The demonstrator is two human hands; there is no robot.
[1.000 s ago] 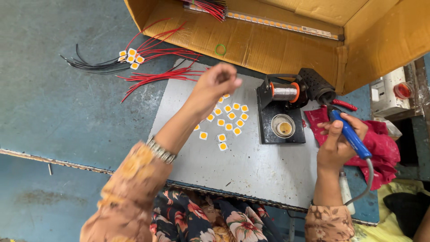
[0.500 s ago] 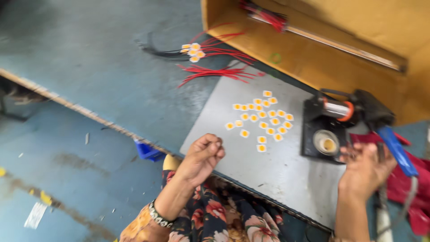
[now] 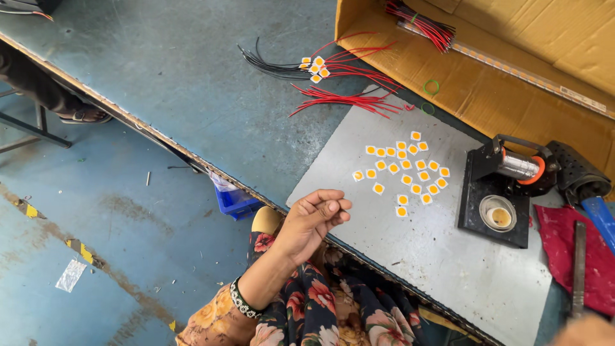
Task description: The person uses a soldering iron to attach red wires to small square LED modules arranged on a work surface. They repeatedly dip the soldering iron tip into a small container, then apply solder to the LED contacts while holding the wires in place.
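At grey plate [image 3: 435, 250] edge: left hand [image 3: 312, 221] fingers pinched, perhaps empty; blue table [image 3: 192, 96] beyond.

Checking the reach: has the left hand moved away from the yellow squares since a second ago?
Yes. The left hand drew back from the yellow squares to the grey plate's near edge.

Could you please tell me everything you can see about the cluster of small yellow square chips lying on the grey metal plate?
The small yellow square chips are about twenty flat pieces, each with a white border around an orange-yellow centre. They lie loose, face up, in a rough patch of uneven rows on the grey metal plate, some close together, a few strays at the lower and left edges. Nothing holds them. The left hand is curled over the plate's near edge, apart from them. The black soldering stand sits to their right.
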